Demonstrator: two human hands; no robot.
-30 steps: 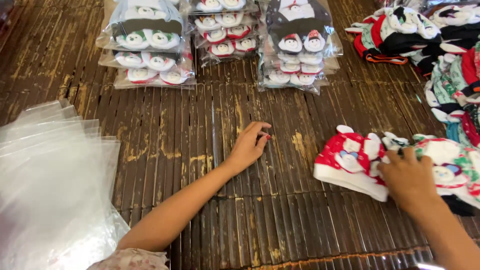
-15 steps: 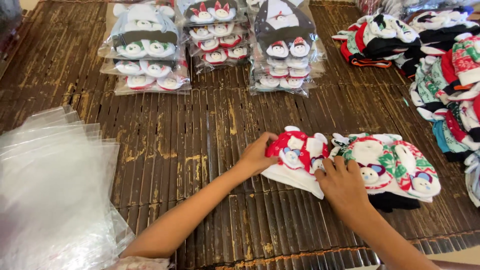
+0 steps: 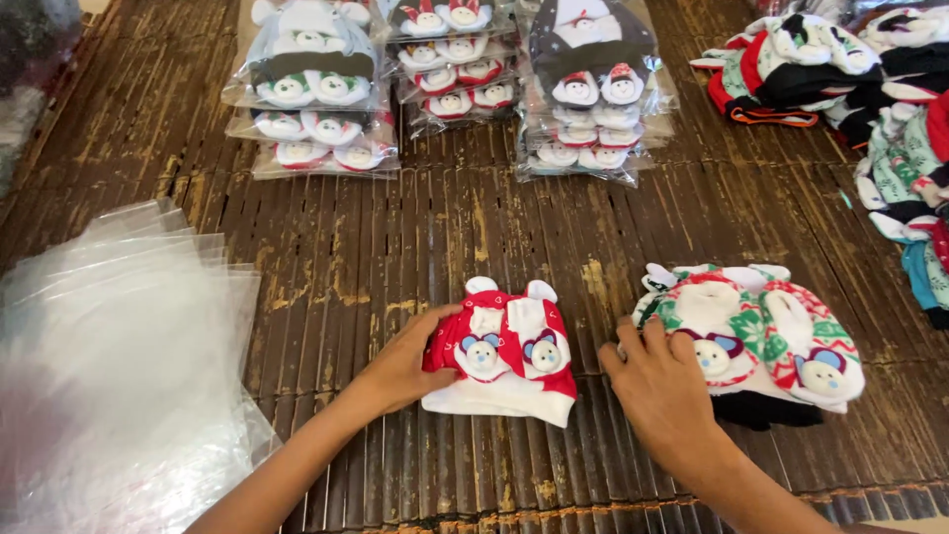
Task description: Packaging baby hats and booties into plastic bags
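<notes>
A red and white baby set (image 3: 506,348), folded with two small bear faces on its front and two white ears at the top, lies flat on the dark slatted mat (image 3: 435,227) between the two hands. The left hand (image 3: 400,368) rests against its left edge, fingers curved loosely around the side with the thumb on top, touching it rather than gripping it firmly. The right hand (image 3: 660,386) lies flat and spread on the mat just right of the set, fingers open and holding nothing; its fingertips reach the near edge of a green, red and white patterned set (image 3: 761,341), which sits just beyond that hand on top of a dark piece of cloth.

Left of the left hand, well apart, a fanned pile of clear plastic bags (image 3: 109,366) covers the mat. Ahead of both hands, across a bare stretch of slats, stand three stacks of bagged sets (image 3: 455,84) in clear wrapping, side by side. Far to the right of the right hand, loose patterned sets (image 3: 870,89) are heaped along the edge of the view. Nothing lies between the hands and the red set
</notes>
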